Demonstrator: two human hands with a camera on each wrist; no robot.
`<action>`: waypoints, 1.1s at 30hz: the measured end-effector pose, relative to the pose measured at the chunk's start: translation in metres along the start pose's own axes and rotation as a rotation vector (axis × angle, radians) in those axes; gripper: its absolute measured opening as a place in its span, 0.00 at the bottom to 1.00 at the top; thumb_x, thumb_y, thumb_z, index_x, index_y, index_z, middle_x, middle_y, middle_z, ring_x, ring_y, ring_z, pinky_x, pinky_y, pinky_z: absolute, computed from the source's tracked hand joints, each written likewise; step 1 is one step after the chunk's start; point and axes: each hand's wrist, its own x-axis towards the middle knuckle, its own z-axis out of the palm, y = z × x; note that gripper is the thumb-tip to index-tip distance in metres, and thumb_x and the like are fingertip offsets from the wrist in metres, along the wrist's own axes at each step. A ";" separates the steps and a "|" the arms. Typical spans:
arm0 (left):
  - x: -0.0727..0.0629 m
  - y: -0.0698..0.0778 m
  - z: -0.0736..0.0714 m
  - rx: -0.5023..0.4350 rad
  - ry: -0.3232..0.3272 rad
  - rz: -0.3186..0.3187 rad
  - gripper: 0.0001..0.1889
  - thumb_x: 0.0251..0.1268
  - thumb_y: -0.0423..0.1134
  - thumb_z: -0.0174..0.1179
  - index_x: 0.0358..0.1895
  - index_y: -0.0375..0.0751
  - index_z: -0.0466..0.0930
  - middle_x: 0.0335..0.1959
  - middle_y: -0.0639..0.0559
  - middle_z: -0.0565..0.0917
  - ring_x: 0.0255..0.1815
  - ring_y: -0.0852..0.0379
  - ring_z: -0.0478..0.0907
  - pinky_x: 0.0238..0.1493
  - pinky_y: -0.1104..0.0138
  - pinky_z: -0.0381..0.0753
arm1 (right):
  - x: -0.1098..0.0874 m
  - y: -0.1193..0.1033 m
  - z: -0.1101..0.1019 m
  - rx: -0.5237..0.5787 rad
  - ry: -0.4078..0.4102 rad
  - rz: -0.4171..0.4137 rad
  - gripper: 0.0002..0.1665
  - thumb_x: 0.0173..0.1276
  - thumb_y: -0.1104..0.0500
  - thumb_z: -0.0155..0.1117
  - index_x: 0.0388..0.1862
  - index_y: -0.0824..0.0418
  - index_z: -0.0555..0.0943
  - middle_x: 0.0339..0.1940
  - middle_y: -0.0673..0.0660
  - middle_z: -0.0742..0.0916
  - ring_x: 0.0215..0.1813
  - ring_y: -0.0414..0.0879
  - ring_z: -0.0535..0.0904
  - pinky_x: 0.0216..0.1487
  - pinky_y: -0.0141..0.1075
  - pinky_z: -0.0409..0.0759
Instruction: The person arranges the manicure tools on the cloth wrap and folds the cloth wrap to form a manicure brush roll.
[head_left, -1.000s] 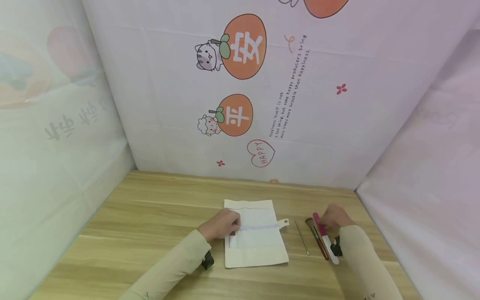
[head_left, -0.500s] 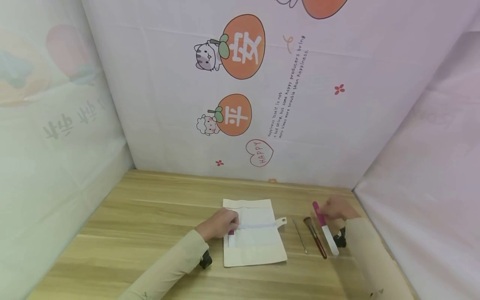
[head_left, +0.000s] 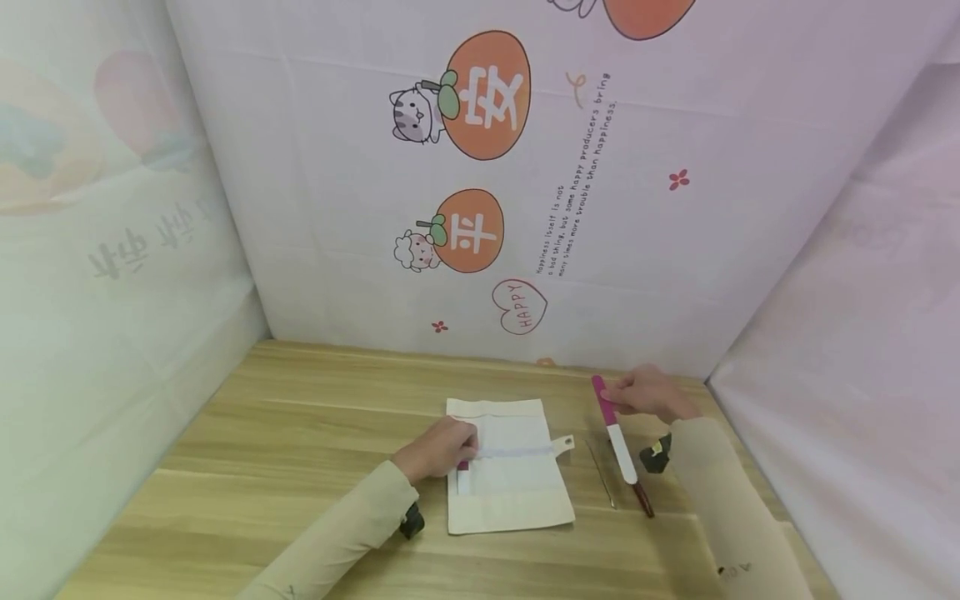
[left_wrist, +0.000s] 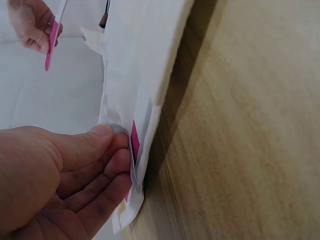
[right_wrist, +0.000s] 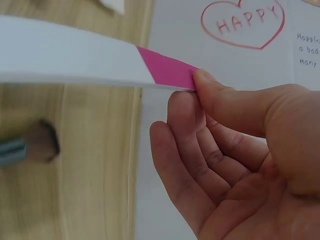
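Note:
A cream cloth pouch (head_left: 517,492) lies flat on the wooden table (head_left: 300,433). My left hand (head_left: 461,446) is at its left edge, where thumb and fingers pinch the elastic band (left_wrist: 120,129) across the pouch (left_wrist: 135,60). A pink item (left_wrist: 134,142) sits tucked under that band. My right hand (head_left: 611,398) is raised to the right of the pouch and pinches the pink end of a pink-and-white nail file (head_left: 617,437) between thumb and forefinger (right_wrist: 190,90). The file (right_wrist: 75,57) hangs clear of the table, its white end pointing toward me.
A thin metal tool (head_left: 602,477) and a brush with a dark red handle (head_left: 643,502) lie on the table right of the pouch; the brush head (right_wrist: 42,142) shows below the file. Printed sheets wall in the table at the back and on both sides.
My right hand has lifted the nail file off the table, from beside the brush, and carried it up and to the left toward the pouch. The left hand has stayed on the band.

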 end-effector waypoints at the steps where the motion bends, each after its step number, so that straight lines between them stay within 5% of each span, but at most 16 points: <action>1: 0.000 0.000 0.000 -0.002 -0.001 -0.001 0.11 0.75 0.31 0.63 0.30 0.43 0.79 0.23 0.51 0.84 0.24 0.68 0.71 0.37 0.71 0.74 | 0.002 -0.005 0.002 0.025 -0.005 -0.004 0.20 0.77 0.56 0.67 0.51 0.75 0.86 0.43 0.63 0.92 0.43 0.48 0.89 0.54 0.44 0.89; 6: -0.001 0.001 -0.001 -0.003 0.003 0.001 0.11 0.75 0.31 0.62 0.30 0.43 0.79 0.22 0.52 0.83 0.24 0.68 0.71 0.36 0.72 0.74 | 0.014 -0.028 0.016 0.118 -0.015 -0.009 0.25 0.77 0.57 0.68 0.60 0.78 0.81 0.48 0.66 0.92 0.41 0.43 0.90 0.56 0.44 0.89; 21: 0.000 0.000 0.001 0.006 0.006 -0.017 0.12 0.75 0.31 0.63 0.29 0.44 0.79 0.21 0.54 0.82 0.23 0.68 0.71 0.34 0.72 0.74 | 0.043 -0.077 0.068 0.294 0.012 -0.048 0.17 0.75 0.62 0.69 0.56 0.74 0.84 0.57 0.69 0.89 0.45 0.44 0.90 0.60 0.46 0.87; 33: 0.000 -0.001 0.000 0.007 -0.001 -0.008 0.10 0.75 0.32 0.64 0.30 0.44 0.80 0.21 0.57 0.80 0.24 0.68 0.70 0.35 0.73 0.74 | 0.065 -0.090 0.105 0.320 0.063 -0.053 0.14 0.74 0.60 0.70 0.51 0.70 0.87 0.47 0.62 0.92 0.41 0.42 0.87 0.51 0.37 0.88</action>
